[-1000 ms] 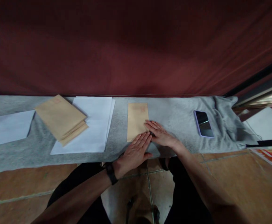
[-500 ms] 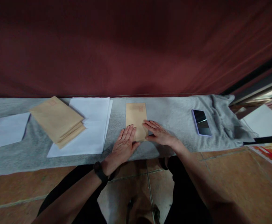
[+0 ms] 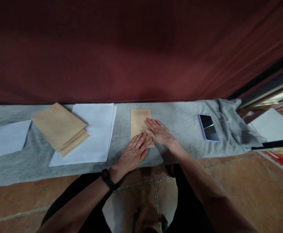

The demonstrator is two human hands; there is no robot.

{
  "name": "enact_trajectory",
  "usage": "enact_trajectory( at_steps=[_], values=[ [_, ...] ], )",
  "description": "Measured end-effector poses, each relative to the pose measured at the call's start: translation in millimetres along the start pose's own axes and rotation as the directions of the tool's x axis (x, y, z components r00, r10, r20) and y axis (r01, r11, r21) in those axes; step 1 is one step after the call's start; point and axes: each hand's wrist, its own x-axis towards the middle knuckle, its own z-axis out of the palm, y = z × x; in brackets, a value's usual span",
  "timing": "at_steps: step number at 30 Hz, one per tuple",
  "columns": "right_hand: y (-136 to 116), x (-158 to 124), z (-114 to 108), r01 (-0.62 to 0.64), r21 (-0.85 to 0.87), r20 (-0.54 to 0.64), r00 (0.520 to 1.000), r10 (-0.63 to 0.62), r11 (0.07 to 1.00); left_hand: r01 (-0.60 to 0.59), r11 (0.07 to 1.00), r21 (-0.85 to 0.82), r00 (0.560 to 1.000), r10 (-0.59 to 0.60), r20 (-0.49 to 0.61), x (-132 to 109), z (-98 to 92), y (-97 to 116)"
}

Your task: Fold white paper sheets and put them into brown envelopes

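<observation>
A brown paper envelope [image 3: 137, 119] with small red print near its far right corner lies flat on the grey cloth in front of me. My left hand [image 3: 135, 150] rests flat across its near part, fingers stretched out. On its right side lies my right hand [image 3: 159, 132], also flat with extended fingers, its thumb meeting the left fingertips. Both palms cover much of the envelope's near half. A black band [image 3: 108, 179] circles my left wrist.
To the left, a pile of brown envelopes [image 3: 58, 126] overlaps white paper sheets [image 3: 95, 142]. Another white sheet [image 3: 5, 137] lies at far left. A phone in a purple case [image 3: 208, 128] is on the right, beside bunched grey cloth [image 3: 231, 126]. A dark red fabric [image 3: 131, 64] rises behind.
My right hand has slid left and away from me over the envelope. My left hand has shifted slightly right, and the two hands now touch.
</observation>
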Motion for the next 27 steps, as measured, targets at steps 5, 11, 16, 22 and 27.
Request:
enact_trajectory(
  at_steps=[5,11,16,22,27],
  values=[
    [3.1,18.3,3.8,-0.063,-0.018,-0.089,0.994,0.061,0.998,-0.095,0.995,-0.008,0.992,0.095,0.087,0.2,-6.0,3.3],
    [-1.2,35.2,7.6,-0.129,-0.025,-0.157,0.980,0.124,0.991,-0.099,0.995,0.002,0.986,0.098,0.132,0.3,-6.9,6.7],
    [-14.4,44.7,6.1,-0.091,-0.030,-0.096,0.991,0.088,0.995,-0.110,0.994,0.021,0.980,0.105,0.167,0.2,-4.7,9.3],
    [-29.1,45.3,10.0,0.041,0.014,-0.023,0.999,-0.041,0.999,-0.126,0.992,0.012,0.971,0.121,0.204,-0.9,-3.8,6.3],
    [-36.7,30.8,13.0,0.154,0.108,0.057,0.985,-0.160,0.982,-0.107,0.994,-0.023,0.968,0.109,0.225,-1.1,-5.3,6.7]
  ],
)
